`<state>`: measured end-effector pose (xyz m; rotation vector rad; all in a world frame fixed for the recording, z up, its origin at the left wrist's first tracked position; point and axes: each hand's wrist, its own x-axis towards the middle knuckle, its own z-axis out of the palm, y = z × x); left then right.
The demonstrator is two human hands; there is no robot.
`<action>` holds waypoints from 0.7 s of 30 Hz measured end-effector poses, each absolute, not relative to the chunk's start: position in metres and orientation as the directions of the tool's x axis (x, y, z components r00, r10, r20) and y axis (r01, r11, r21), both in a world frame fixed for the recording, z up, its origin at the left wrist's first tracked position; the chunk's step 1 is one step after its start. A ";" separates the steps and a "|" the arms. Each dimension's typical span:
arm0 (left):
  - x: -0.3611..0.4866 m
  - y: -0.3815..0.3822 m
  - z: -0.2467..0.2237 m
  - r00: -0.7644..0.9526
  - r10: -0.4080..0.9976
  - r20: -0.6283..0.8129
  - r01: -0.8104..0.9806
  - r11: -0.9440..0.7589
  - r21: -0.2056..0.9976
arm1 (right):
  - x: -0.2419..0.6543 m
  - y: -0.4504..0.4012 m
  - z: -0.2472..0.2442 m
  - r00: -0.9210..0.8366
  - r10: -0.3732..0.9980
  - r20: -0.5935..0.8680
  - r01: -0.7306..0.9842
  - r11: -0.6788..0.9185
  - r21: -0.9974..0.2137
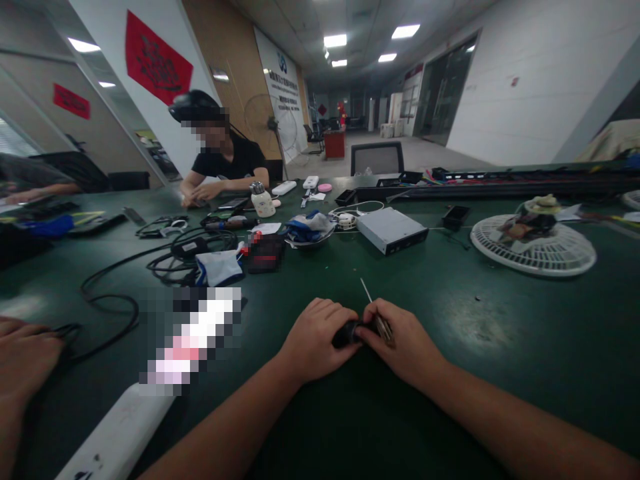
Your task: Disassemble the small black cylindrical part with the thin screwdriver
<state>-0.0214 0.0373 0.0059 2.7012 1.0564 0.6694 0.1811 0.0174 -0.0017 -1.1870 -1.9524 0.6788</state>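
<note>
Black grip (346, 335) clamped in left hand (315, 339); right hand (407, 343) pinches tan piece (384, 328) against it, thin white pin (366, 291) sticking up. Hands together over green table (493, 373), all parts in hand, none set down. Silver box (393, 230) and white fan guard (533, 250) lie beyond hands.

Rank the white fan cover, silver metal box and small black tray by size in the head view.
Largest to smallest as they look: white fan cover, silver metal box, small black tray.

Hands (317, 339) around a small black object (347, 335)
</note>
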 end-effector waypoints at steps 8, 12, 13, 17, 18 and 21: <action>-0.023 0.041 0.003 0.372 0.825 0.426 0.780 -0.527 0.338 | 0.189 0.014 0.002 -0.306 0.794 0.525 0.242 0.598 -0.764; -0.023 0.041 0.002 0.307 0.842 0.444 0.809 -0.477 0.343 | 0.190 0.011 0.002 -0.363 0.742 0.563 0.209 0.654 -0.727; -0.023 0.041 0.003 0.310 0.840 0.446 0.808 -0.480 0.342 | 0.189 0.011 0.002 -0.379 0.740 0.556 0.207 0.653 -0.728; -0.022 0.040 0.004 0.379 0.822 0.426 0.782 -0.531 0.328 | 0.188 0.011 0.004 -0.400 0.757 0.517 0.214 0.625 -0.750; -0.022 0.040 0.004 0.394 0.818 0.419 0.776 -0.540 0.324 | 0.187 0.012 0.004 -0.408 0.758 0.509 0.210 0.621 -0.755; -0.022 0.040 0.003 0.399 0.815 0.420 0.773 -0.546 0.324 | 0.187 0.011 0.007 -0.461 0.727 0.508 0.180 0.637 -0.750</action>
